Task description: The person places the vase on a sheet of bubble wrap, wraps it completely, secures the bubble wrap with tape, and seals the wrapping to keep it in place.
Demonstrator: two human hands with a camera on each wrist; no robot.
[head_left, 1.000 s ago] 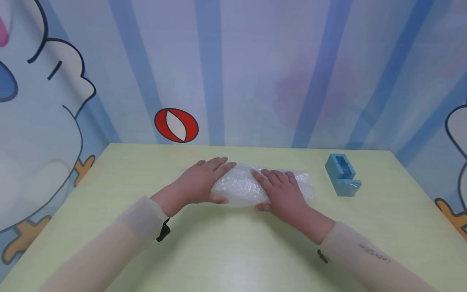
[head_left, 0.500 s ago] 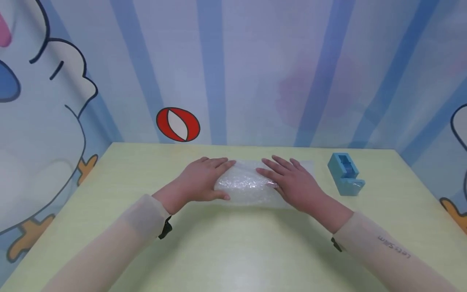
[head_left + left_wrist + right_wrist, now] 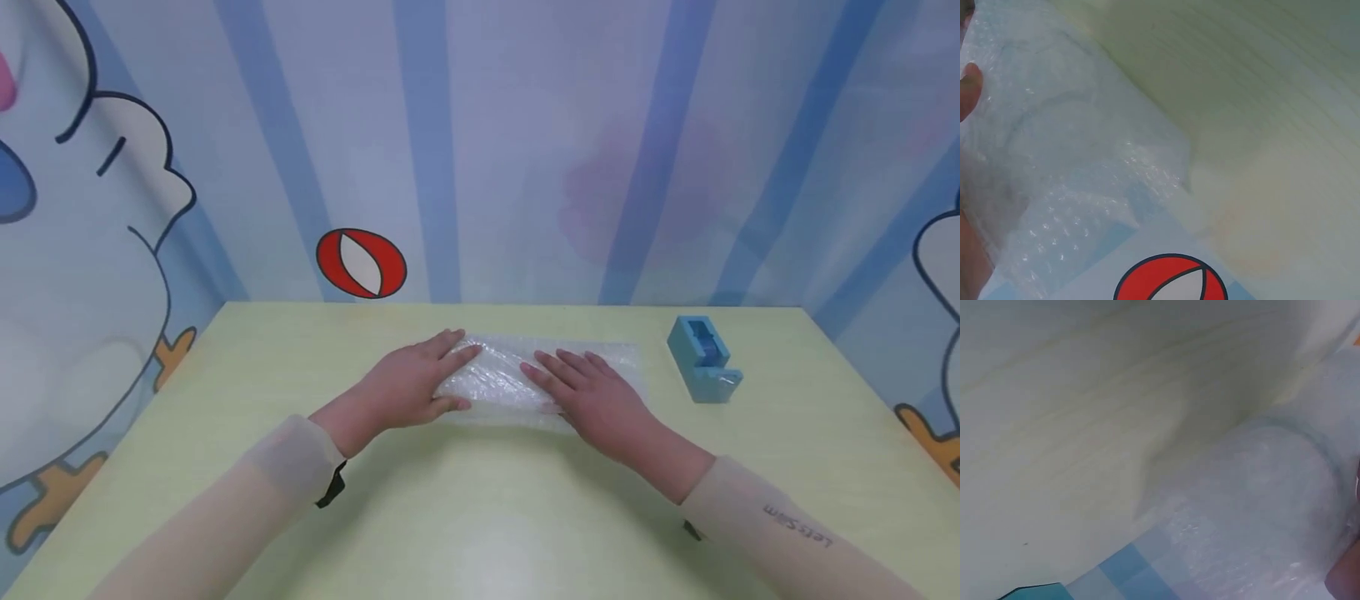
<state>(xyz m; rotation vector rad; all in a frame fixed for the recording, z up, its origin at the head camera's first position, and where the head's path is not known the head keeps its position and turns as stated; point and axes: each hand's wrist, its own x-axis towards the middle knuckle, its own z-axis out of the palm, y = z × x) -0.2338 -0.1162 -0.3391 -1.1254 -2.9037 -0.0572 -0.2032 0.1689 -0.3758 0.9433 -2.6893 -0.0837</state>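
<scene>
A clear bubble wrap bundle [image 3: 495,375] lies across the middle of the table in the head view. My left hand [image 3: 401,387] rests over its left end, fingers stretched along the top and thumb apart at the near side. On the right part lies my right hand [image 3: 607,408], its fingers nearly straight and side by side; its thumb is mostly hidden. A faint curved outline shows through the bubble wrap [image 3: 1066,137] in the left wrist view. Seen from the right wrist, the bubble wrap [image 3: 1260,487] also bears a rounded outline.
A light blue tape dispenser [image 3: 702,362] stands to the right of the bubble wrap. Behind the pale yellow table [image 3: 480,517] hangs a striped blue backdrop [image 3: 510,150] with cartoon prints, including a red and white ball [image 3: 393,262].
My right hand has slid right along the bubble wrap and then slightly back toward me, its fingers straighter. A flatter strip now shows along the near edge. My left hand stays nearly in place.
</scene>
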